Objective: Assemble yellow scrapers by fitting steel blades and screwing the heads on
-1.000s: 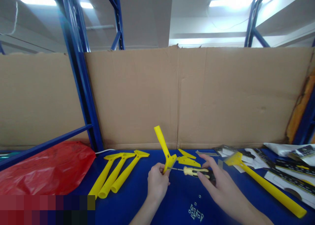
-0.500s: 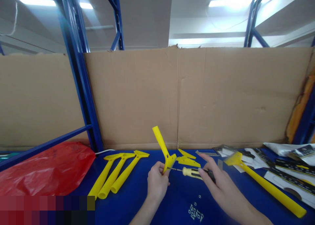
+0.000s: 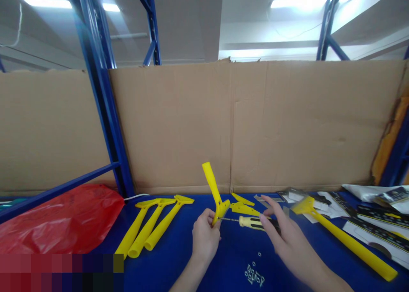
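While left hand (image 3: 204, 236) grips it — yellow scraper (image 3: 213, 192) handle tilted upward

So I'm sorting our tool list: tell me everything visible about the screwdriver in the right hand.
The screwdriver has a yellow and black handle, plastic by the look, and a thin dark metal shaft. It lies nearly level above the blue table, tip pointing left into the head of the yellow scraper held by the left hand. The right hand holds its handle.

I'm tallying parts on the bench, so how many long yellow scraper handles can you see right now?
5. Three lie side by side at left, one stands tilted in the left hand, at, and one lies at right. None looks hidden.
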`<state>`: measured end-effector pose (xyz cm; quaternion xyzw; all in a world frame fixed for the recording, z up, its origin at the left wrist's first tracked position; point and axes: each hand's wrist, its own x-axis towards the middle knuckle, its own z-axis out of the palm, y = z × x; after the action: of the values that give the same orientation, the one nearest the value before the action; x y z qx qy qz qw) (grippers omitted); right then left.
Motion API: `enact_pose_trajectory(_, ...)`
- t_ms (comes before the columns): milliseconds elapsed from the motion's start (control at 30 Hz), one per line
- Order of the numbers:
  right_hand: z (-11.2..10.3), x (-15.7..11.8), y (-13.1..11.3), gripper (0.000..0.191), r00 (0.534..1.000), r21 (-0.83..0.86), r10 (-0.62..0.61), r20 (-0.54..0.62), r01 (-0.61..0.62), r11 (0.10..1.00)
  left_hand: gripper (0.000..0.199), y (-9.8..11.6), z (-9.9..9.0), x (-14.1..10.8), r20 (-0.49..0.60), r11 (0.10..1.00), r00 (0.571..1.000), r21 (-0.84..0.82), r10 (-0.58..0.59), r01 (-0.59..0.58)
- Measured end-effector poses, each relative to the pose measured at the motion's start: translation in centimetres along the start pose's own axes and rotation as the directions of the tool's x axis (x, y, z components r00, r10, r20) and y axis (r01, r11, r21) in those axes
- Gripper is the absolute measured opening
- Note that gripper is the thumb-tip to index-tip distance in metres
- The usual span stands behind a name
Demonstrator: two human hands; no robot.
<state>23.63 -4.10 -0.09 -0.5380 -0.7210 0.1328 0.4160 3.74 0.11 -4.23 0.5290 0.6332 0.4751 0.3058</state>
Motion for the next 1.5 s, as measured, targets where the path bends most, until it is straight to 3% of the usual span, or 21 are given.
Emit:
enact_pose_trajectory(100,-0.04,-0.23,0.18,0.051,0.998,0.007,-0.053,-0.017,0.053,0.999,0.015,-0.02,-0.04,-0.04,0.0,1.0,1.0,-0.001,-0.005,0.005)
enact_pose_trajectory(200,-0.03,-0.31,0.34,0.05,0.996,0.054,-0.075,0.042,0.073,0.996,0.015,-0.08,-0.06,0.0,-0.002,1.0,1.0,-0.014,-0.006,0.006)
enact_pose_trajectory(433,0.0,-0.03,0.09,0.049,0.978,0.094,0.096,0.184,-0.114,0.989,0.013,0.08,-0.13,-0.02,-0.009,0.999,1.0,-0.03,-0.026,0.026)
enact_pose_trajectory(600,0.07,-0.17,0.38,0.055,0.998,0.086,-0.033,0.053,0.028,0.996,0.013,0.12,-0.16,-0.03,-0.017,0.999,1.0,-0.028,-0.023,0.023)
enact_pose_trajectory(667,0.07,-0.25,0.43,0.053,0.997,0.103,-0.056,0.059,0.05,0.993,0.013,0.11,-0.15,-0.01,-0.012,0.999,1.0,-0.025,-0.021,0.021)
enact_pose_trajectory(900,-0.23,-0.01,-0.4,0.046,0.988,0.051,0.044,0.149,-0.052,0.997,0.014,0.27,-0.17,-0.07,-0.004,1.0,1.0,-0.004,-0.018,0.018)
enact_pose_trajectory(1133,0.01,-0.3,0.43,0.05,0.994,0.064,-0.072,0.077,0.068,0.996,0.013,0.27,-0.15,-0.06,0.003,1.0,1.0,-0.014,-0.025,0.025)
enact_pose_trajectory(1400,-0.35,0.12,-0.16,0.04,0.99,-0.047,0.027,0.136,-0.021,0.999,0.013,0.3,-0.16,-0.08,-0.015,0.999,0.999,-0.018,-0.029,0.028)
enact_pose_trajectory(1500,-0.32,-0.06,0.04,0.042,0.995,-0.027,-0.015,0.097,0.018,0.999,0.013,0.25,-0.15,-0.04,-0.02,0.999,0.999,-0.024,-0.031,0.031)
